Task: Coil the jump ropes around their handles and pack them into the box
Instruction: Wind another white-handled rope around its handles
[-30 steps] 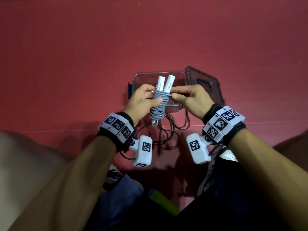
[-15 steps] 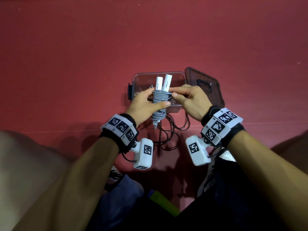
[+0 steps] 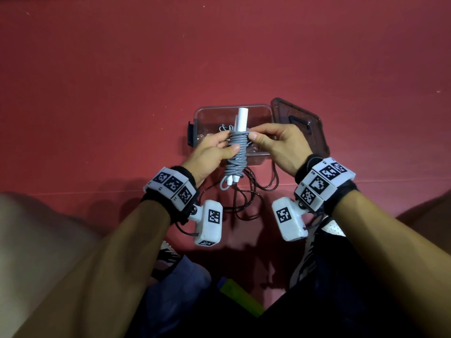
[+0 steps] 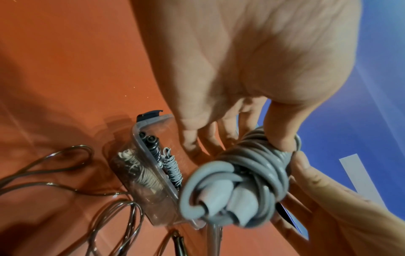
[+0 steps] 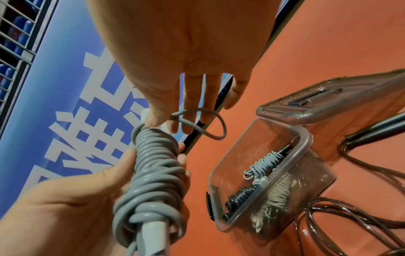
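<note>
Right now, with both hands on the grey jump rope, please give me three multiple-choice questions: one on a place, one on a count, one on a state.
1. Where does the box lid lie?
A. on the box
B. beside the clear box, on the floor
C. on the person's lap

2. How many coiled ropes already lie in the box?
A. none
B. one
C. three

3. How is the brown jump rope?
A. loose on the floor
B. coiled on its handles
C. packed away

Answers:
1 B, the lid rests next to the open box.
2 C, the right wrist view shows a black, a light grey and a cream bundle.
3 A, its loops sprawl under the hands.
</note>
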`<state>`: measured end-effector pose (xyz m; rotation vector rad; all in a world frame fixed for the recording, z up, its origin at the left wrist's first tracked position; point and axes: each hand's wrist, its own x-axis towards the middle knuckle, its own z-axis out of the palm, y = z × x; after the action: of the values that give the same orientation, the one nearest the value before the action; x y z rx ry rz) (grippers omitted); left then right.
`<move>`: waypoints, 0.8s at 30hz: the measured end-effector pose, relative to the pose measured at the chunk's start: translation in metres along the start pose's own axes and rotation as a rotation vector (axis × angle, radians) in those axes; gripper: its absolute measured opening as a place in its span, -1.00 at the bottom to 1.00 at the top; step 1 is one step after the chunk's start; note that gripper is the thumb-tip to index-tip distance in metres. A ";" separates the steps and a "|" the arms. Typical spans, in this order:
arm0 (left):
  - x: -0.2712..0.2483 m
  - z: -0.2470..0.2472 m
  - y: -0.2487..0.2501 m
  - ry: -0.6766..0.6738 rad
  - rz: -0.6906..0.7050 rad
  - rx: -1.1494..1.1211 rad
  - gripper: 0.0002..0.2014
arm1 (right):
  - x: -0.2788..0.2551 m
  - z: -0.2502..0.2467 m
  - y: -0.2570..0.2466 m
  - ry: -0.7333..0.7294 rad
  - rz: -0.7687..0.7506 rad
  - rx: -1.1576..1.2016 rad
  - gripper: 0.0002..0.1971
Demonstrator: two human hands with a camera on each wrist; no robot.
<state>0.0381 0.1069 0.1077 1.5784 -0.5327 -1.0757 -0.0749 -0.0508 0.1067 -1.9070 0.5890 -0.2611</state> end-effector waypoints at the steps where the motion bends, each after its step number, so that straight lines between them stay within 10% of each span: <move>1: 0.000 0.000 0.000 -0.013 -0.004 -0.015 -0.68 | 0.000 -0.001 0.001 0.008 0.005 0.014 -0.77; 14: 0.000 0.003 -0.002 0.044 0.027 -0.009 -0.61 | 0.001 0.001 0.006 0.012 0.025 0.078 -0.62; 24: 0.000 0.002 -0.001 0.120 0.028 0.064 -0.62 | 0.001 0.002 0.001 -0.018 -0.076 -0.084 -0.90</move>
<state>0.0364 0.1058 0.1067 1.6752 -0.5102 -0.9446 -0.0729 -0.0500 0.1050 -2.0135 0.5235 -0.2713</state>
